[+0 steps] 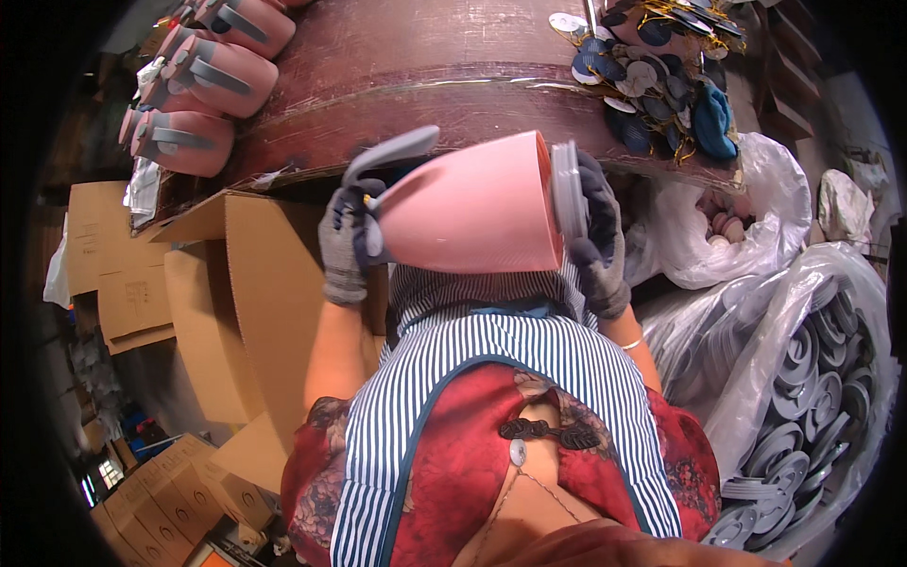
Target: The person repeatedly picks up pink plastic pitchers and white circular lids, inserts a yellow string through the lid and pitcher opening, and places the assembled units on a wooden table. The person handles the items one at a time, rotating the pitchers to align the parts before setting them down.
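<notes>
A pink vacuum jug (463, 208) lies sideways in front of my body, its wide end toward the right. My left hand (345, 231), in a grey and dark glove, grips its narrow end beside the grey handle (397, 151). My gloved right hand (600, 231) holds a grey ribbed round base (568, 194) by its outer side. That base sits at the jug's wide end, slightly tilted; whether its edge touches the jug I cannot tell. The fingers of my left hand are partly hidden behind the jug's end.
Several pink jugs (194, 142) stand at the far left of the brown table (378, 76). Round tags (652, 80) with yellow strings and a blue cloth (715, 123) lie far right. Plastic bags hold pink pieces (726, 225) and grey discs (803, 359). Cardboard boxes (274, 293) stand left.
</notes>
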The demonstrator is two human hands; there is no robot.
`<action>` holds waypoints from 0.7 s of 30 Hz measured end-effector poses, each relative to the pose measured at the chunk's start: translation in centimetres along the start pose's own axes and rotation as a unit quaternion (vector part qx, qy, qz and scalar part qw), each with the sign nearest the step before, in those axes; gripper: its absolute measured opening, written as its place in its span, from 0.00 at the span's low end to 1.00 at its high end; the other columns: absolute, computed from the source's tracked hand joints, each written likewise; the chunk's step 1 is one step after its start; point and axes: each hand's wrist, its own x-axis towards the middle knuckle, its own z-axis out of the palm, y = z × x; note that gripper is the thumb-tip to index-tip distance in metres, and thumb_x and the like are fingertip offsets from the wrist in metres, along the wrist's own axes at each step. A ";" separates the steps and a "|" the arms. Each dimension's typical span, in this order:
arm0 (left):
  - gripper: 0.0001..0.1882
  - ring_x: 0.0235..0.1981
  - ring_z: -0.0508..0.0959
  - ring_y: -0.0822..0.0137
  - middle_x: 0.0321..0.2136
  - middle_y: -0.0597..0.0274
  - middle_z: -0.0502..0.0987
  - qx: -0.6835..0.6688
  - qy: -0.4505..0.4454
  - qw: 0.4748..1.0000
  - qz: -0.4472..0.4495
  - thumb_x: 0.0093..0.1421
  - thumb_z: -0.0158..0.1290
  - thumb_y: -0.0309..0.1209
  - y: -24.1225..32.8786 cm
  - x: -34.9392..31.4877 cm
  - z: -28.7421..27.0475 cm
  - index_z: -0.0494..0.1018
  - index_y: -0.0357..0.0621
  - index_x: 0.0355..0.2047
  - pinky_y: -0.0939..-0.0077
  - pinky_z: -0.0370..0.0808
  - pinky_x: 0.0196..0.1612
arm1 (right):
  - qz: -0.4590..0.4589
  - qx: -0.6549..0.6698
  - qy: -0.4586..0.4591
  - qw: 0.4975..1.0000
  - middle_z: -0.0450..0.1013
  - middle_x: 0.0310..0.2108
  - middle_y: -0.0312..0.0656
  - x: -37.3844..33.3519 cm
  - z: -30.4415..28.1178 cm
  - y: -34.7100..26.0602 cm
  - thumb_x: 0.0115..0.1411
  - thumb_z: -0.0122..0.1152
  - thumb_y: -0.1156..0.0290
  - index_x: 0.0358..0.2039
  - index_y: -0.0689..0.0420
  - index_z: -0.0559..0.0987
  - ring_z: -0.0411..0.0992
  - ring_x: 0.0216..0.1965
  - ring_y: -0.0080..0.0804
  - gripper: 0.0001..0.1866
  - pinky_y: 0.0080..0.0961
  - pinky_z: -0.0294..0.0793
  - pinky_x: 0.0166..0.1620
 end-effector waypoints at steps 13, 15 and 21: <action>0.21 0.37 0.79 0.72 0.37 0.62 0.81 -0.023 -0.087 0.995 -0.030 0.73 0.45 0.43 8.2 1.1 2.7 0.76 0.36 0.47 0.76 0.76 0.44 | -0.174 -0.189 -0.123 0.959 0.60 0.66 0.57 4.0 -0.3 -3.6 0.45 0.66 0.31 0.58 0.50 0.75 0.54 0.67 0.66 0.46 0.59 0.53 0.65; 0.20 0.35 0.78 0.72 0.36 0.62 0.80 0.014 -0.084 0.996 -0.033 0.73 0.45 0.43 8.4 1.6 2.8 0.77 0.36 0.45 0.76 0.75 0.42 | -0.213 -0.178 -0.101 0.955 0.60 0.66 0.57 4.5 -0.1 -3.5 0.44 0.65 0.29 0.56 0.51 0.76 0.54 0.67 0.66 0.46 0.60 0.53 0.65; 0.21 0.36 0.76 0.73 0.34 0.63 0.79 0.111 -0.048 0.992 0.028 0.73 0.43 0.42 9.6 1.8 3.5 0.76 0.37 0.44 0.77 0.73 0.43 | -0.190 -0.144 -0.110 0.965 0.59 0.67 0.56 5.3 -0.5 -3.5 0.43 0.66 0.28 0.55 0.51 0.76 0.53 0.68 0.65 0.47 0.60 0.51 0.66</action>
